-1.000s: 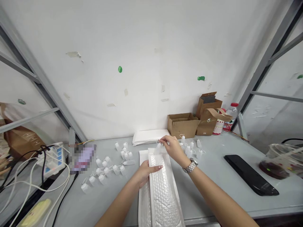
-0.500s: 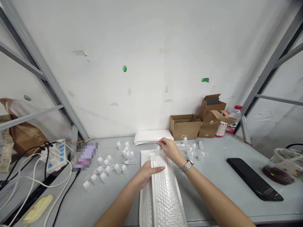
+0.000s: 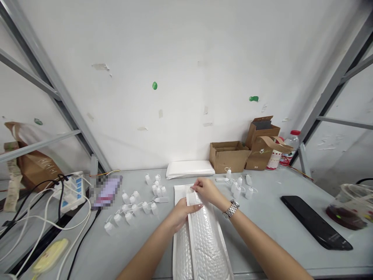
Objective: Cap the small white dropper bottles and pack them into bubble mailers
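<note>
My left hand (image 3: 184, 214) is closed around the upper part of a white bubble mailer (image 3: 206, 241), thumb across its front. A second bubble mailer (image 3: 181, 249) lies beneath it, showing along the left side. At the top mailer's open end, my right hand (image 3: 205, 189) has thumb and fingers pinched together; what sits between them is hidden. Small white plastic squeeze bottles with looped caps stand in a group (image 3: 135, 210) to the left. Several more small bottles (image 3: 237, 191) are to the right of my right hand.
Behind the hands lies a stack of white mailers (image 3: 189, 169). An open cardboard box (image 3: 229, 157) and a brown paper bag (image 3: 260, 153) stand along the wall. A black phone (image 3: 316, 221) and a plastic cup (image 3: 346, 210) are at right; a power strip (image 3: 71, 194) with cables is at left.
My right hand has come down slightly to the mailer's mouth. The small bottle that showed at its fingertips is no longer clearly visible. My left hand keeps its hold.
</note>
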The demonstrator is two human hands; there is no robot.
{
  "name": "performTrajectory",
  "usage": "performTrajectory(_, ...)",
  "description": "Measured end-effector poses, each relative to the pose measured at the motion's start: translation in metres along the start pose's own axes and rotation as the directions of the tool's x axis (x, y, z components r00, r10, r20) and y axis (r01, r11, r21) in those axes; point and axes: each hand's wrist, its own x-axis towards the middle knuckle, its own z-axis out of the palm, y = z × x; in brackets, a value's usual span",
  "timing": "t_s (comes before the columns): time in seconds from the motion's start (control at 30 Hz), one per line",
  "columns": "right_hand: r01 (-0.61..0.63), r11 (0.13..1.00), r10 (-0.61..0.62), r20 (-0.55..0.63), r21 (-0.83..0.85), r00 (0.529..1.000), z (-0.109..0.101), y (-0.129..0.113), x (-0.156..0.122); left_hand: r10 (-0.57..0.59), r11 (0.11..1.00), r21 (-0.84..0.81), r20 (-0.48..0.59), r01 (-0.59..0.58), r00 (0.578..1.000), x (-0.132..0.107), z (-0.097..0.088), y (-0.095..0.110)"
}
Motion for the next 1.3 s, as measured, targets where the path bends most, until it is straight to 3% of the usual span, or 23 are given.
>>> performTrajectory(0.13, 0.057, 0.993, -0.054, 0.025, -0.101, 0.998, 0.004, -0.003, -0.013, 0.006, 1.000, -0.001, -0.033, -0.006, 0.999, 0.000, 0.002, 0.000)
performTrajectory(0.27, 0.171, 0.967, -0.163, 0.058, -0.188, 0.985, -0.008, -0.004, -0.024, 0.018, 1.000, -0.008, 0.008, -0.018, 1.000, 0.002, 0.001, -0.001)
performTrajectory(0.37, 0.134, 0.988, -0.143, -0.135, -0.075, 0.981, -0.024, 0.002, -0.029, 0.047, 0.996, -0.074, -0.055, -0.051, 0.997, 0.003, -0.003, 0.003)
performTrajectory(0.43, 0.052, 0.999, -0.049, -0.244, 0.006, 0.969, -0.033, 0.006, -0.033, 0.053, 0.991, -0.117, -0.075, -0.062, 0.996, 0.002, -0.005, 0.007)
performTrajectory(0.47, 0.005, 0.999, 0.006, -0.210, 0.051, 0.978, -0.037, 0.007, -0.035, 0.048, 0.990, -0.129, -0.062, -0.055, 0.997, 0.001, -0.005, 0.009)
performTrajectory(0.53, -0.081, 0.984, 0.083, -0.004, 0.160, 0.997, -0.041, 0.008, -0.039, 0.020, 0.993, -0.120, 0.001, -0.020, 1.000, -0.002, -0.004, 0.012)
performTrajectory(0.6, -0.132, 0.954, 0.081, 0.191, 0.270, 0.978, -0.041, 0.009, -0.043, -0.005, 0.996, -0.086, 0.058, 0.010, 0.998, -0.004, -0.001, 0.013)
performTrajectory(0.63, -0.138, 0.939, 0.066, 0.229, 0.314, 0.971, -0.040, 0.009, -0.045, -0.015, 0.997, -0.070, 0.069, 0.019, 0.998, -0.005, 0.000, 0.012)
performTrajectory(0.77, -0.103, 0.927, 0.018, 0.231, 0.360, 0.973, -0.041, 0.015, -0.050, -0.020, 0.998, -0.060, 0.013, 0.021, 1.000, 0.000, -0.001, 0.007)
performTrajectory(0.97, -0.079, 0.942, -0.047, 0.362, 0.327, 0.931, -0.043, 0.026, -0.056, 0.001, 1.000, -0.027, -0.063, -0.002, 0.998, 0.005, -0.006, 0.005)
performTrajectory(1.1, -0.064, 0.959, -0.019, 0.288, 0.277, 0.958, -0.046, 0.028, -0.046, 0.071, 0.997, -0.004, -0.102, -0.071, 0.992, 0.006, -0.001, 0.006)
performTrajectory(1.2, -0.012, 0.992, -0.020, 0.241, 0.129, 0.970, -0.067, 0.031, -0.024, 0.192, 0.981, 0.072, -0.231, -0.180, 0.954, 0.009, -0.001, 0.005)
performTrajectory(1.3, -0.080, 0.995, 0.093, 0.325, -0.054, 0.941, -0.097, 0.034, 0.005, 0.452, 0.853, 0.440, -0.352, -0.281, 0.820, 0.010, -0.005, 0.000)
